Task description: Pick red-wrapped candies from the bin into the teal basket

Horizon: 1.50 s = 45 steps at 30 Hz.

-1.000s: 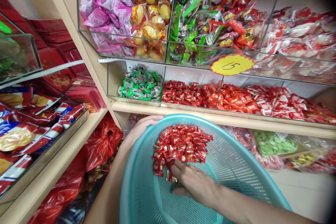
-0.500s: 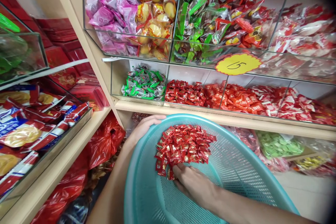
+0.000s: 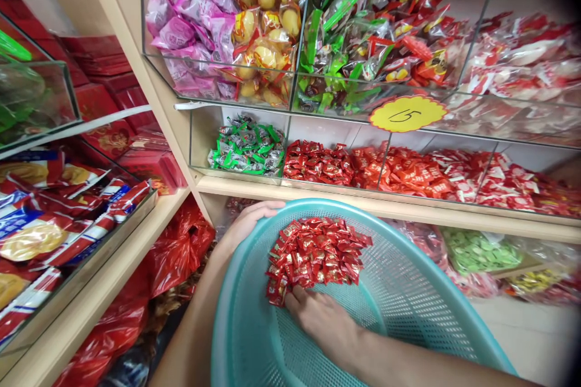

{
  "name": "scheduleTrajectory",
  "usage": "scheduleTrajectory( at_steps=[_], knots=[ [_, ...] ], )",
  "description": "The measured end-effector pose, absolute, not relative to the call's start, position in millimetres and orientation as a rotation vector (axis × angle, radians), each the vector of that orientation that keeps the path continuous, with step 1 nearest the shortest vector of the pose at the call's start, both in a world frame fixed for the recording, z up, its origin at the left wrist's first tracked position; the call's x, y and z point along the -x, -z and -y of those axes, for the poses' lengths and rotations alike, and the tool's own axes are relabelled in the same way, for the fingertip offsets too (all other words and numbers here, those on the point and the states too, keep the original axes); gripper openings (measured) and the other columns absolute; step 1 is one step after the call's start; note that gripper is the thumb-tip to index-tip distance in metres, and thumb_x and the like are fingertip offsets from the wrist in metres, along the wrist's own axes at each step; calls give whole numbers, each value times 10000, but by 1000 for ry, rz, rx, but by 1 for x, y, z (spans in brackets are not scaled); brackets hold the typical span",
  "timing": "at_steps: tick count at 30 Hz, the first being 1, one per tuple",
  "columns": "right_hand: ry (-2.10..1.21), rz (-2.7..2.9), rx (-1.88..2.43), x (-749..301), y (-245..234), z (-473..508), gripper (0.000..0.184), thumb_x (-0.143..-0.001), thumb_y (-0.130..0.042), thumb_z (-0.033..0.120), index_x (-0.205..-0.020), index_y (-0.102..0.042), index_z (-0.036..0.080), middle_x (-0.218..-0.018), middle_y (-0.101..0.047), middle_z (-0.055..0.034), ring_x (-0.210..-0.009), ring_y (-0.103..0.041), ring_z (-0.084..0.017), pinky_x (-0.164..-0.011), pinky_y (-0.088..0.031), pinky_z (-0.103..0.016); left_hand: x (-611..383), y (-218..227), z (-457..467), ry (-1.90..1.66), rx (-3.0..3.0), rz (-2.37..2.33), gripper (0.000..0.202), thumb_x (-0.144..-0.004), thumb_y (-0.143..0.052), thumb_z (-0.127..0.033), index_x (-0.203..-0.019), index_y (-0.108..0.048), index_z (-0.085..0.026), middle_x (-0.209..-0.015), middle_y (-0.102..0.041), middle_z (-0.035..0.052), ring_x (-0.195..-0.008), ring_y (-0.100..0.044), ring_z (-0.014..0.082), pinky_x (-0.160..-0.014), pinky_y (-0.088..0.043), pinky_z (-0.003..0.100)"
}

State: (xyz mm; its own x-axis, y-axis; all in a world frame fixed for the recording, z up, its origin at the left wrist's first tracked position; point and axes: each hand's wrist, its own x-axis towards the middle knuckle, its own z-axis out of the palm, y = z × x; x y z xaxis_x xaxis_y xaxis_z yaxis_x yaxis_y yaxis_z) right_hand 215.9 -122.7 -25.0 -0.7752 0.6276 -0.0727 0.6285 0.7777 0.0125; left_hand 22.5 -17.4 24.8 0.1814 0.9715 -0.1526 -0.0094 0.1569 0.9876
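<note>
While a wooden shelf (image 3: 454,213) runs above pale floor (image 3: 531,326), the left hand (image 3: 249,224) grips a teal basket (image 3: 245,308) by its rim — inside, the right hand (image 3: 320,317) curls at red candies (image 3: 318,251), its hold unclear.

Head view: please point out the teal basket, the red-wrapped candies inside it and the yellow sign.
Teal basket (image 3: 417,290), head view: perforated inner wall, right side.
Red-wrapped candies (image 3: 320,254), head view: middle of the pile.
Yellow sign (image 3: 407,113), head view: its centre, on the number 15.
</note>
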Motion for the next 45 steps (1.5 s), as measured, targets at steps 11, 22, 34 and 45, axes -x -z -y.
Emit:
scheduleTrajectory(
  at_steps=[11,22,34,45],
  knots=[
    [-64,-3021,-1300,-226,-56,68,280,-929,-370,286,-807,-590,163,-706,-597,-40,-520,-497,-120,-465,-281,-287,-22,-28,17,-988,-1155,-1133,291,-675,-625,-247,-945,-728,-208,-1154,-688,27,-1185,-517,267,-987,-371,339],
    [216,-3348,-1901,-296,-69,-108,177,-811,-479,173,-928,-609,142,-907,-633,-78,-823,-572,-164,-755,-427,-280,-21,-27,14,-955,-1076,-1148,325,-677,-617,-256,-980,-720,-198,-1067,-724,36,-1028,-613,250,-847,-443,312],
    [286,-3069,-2031,-293,-59,-109,187,-801,-543,240,-938,-654,177,-707,-606,-25,-712,-506,-160,-671,-384,-266,-21,-28,14,-945,-1022,-1159,334,-664,-626,-240,-983,-717,-196,-1028,-735,30,-987,-625,236,-796,-455,290],
    [311,-3142,-1995,-293,-56,-112,125,-771,-618,303,-815,-629,186,-820,-659,-39,-696,-521,-152,-653,-393,-277,-25,-30,16,-957,-1012,-1168,331,-666,-616,-236,-978,-719,-196,-1066,-727,29,-1036,-611,256,-847,-444,313]
  ],
)
